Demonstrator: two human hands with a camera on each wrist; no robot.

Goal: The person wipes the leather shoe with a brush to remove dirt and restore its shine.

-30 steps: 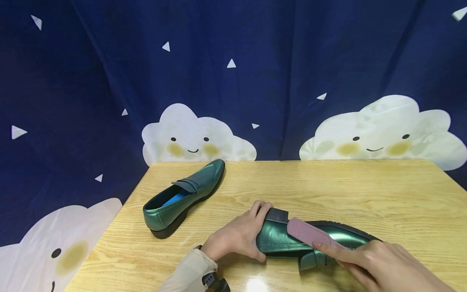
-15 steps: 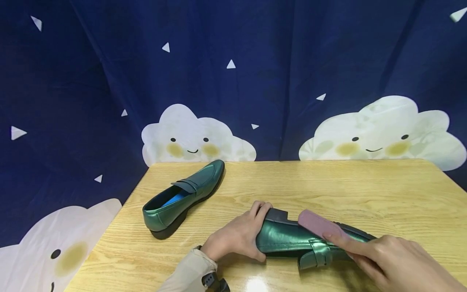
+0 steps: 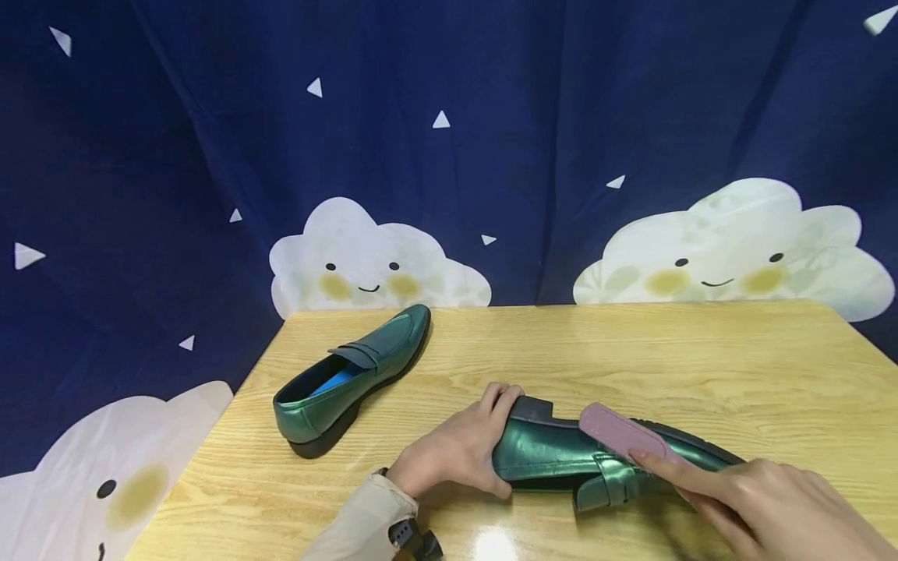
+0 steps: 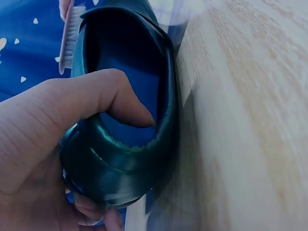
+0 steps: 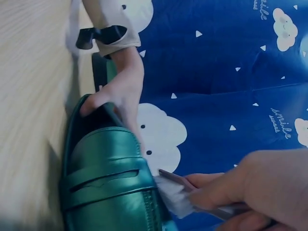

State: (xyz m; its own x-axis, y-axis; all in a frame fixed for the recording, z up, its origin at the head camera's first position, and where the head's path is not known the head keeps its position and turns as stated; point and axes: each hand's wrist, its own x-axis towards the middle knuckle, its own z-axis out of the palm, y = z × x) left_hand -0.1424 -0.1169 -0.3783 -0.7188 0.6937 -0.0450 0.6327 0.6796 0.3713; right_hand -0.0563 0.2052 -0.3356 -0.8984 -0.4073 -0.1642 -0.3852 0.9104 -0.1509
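Note:
A shiny green loafer (image 3: 540, 452) lies on its side at the front of the table, its black sole facing away. My left hand (image 3: 456, 448) grips its heel, and in the left wrist view the thumb (image 4: 118, 96) reaches inside the opening over the blue insole. My right hand (image 3: 765, 499) holds a pink-backed brush (image 3: 620, 432), index finger laid along its back. White bristles (image 5: 175, 197) meet the loafer's side near the strap in the right wrist view. The loafer's toe is partly hidden behind the right hand in the head view.
A matching green loafer (image 3: 396, 343) stands upright on the wooden table (image 3: 666, 351), back and left of the hands. Behind the table hangs a dark blue curtain (image 3: 393, 156) with clouds and triangles.
The brush has moved right along the loafer's side, away from the heel, with my right hand. My left hand keeps its grip on the heel, and the other loafer stays put.

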